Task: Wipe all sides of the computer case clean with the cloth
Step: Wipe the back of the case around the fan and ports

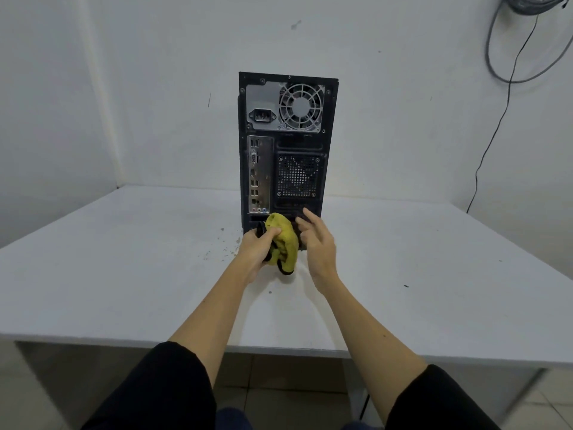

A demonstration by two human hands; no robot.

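A black computer case (pixel 286 144) stands upright on the white table (pixel 124 274), its rear panel with fan grille and ports facing me. My left hand (pixel 259 248) grips a bunched yellow cloth (pixel 285 243) with a dark edge, held in front of the bottom of the rear panel. Just to the right of the cloth, my right hand (pixel 316 243) has its fingers spread and relaxed, fingertips near the lower right of the panel. The case's front and sides are hidden from here.
White walls stand close behind the table and on the left. Grey and black cables (pixel 508 57) hang on the wall at the upper right. Small dark specks (pixel 223 243) lie on the table left of the case. The table's front edge is near my elbows.
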